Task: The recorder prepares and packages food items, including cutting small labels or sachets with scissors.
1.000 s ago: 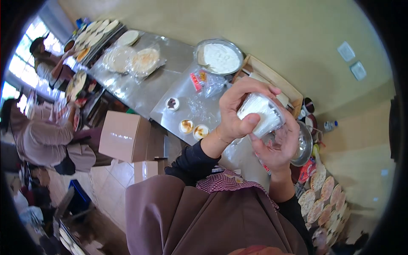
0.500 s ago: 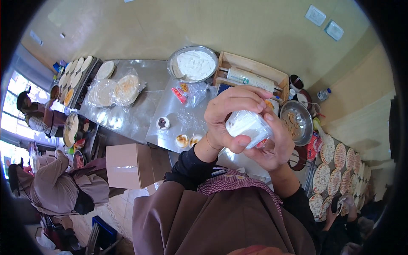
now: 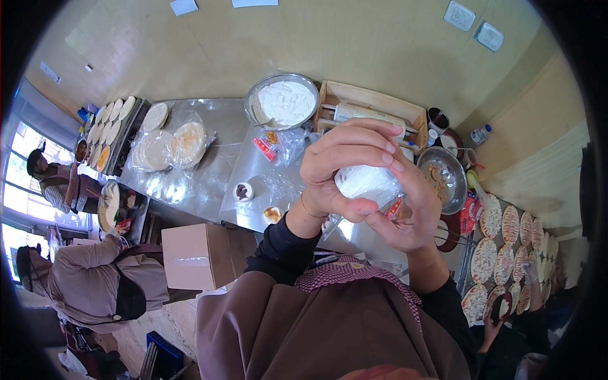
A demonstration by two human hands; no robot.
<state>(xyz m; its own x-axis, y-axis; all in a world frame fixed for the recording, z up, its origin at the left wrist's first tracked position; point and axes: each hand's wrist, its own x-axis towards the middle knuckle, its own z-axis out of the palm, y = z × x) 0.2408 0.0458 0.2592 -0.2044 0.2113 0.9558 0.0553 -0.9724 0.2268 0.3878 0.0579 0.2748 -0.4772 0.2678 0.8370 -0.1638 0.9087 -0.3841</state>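
In front of my chest, above the steel table, both hands hold a white rounded bundle wrapped in clear plastic. My left hand curls over its top and left side, thumb along the lower edge. Cupped around the right side is my right hand, its fingers bent and its thumb near the left thumb. A bit of red and orange shows by the right palm; I cannot tell what it belongs to. Left of my wrist stand a small cup with an orange-brown topping and a white jar of dark contents.
Behind are a bowl of white cream and a wooden box with a roll. Bagged flatbreads lie left; a metal bowl and topped flatbreads are right. A carton and co-workers stand left; another co-worker's hand is lower right.
The view has shifted slightly, showing more wall. My hands still hold the wrapped bundle, fingers slightly moved. At right, the co-worker's hands have moved apart; at left, a co-worker's arm has moved.
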